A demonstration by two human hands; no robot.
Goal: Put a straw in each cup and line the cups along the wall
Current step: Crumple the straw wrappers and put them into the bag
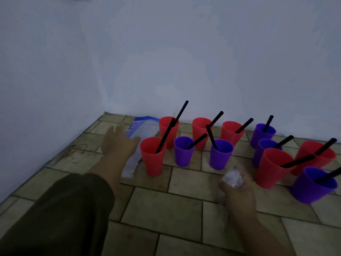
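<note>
Several red and purple plastic cups stand on the tiled floor near the wall, each holding a black straw. A red cup (153, 156) is nearest my left hand, with a purple cup (183, 154) beside it. A black straw (167, 134) leans in that red cup. Farther right stand a red cup (271, 168) and a purple cup (311, 187). My left hand (119, 143) reaches out with fingers spread over a clear plastic bag (142, 133) with a blue top. My right hand (238, 189) is closed around crumpled clear plastic wrap (232, 179).
The pale wall (184, 61) runs behind the cups and meets a side wall at the far left corner. Tiled floor (166, 206) stretches in front of the cups. My dark-clothed knee (60, 215) fills the lower left.
</note>
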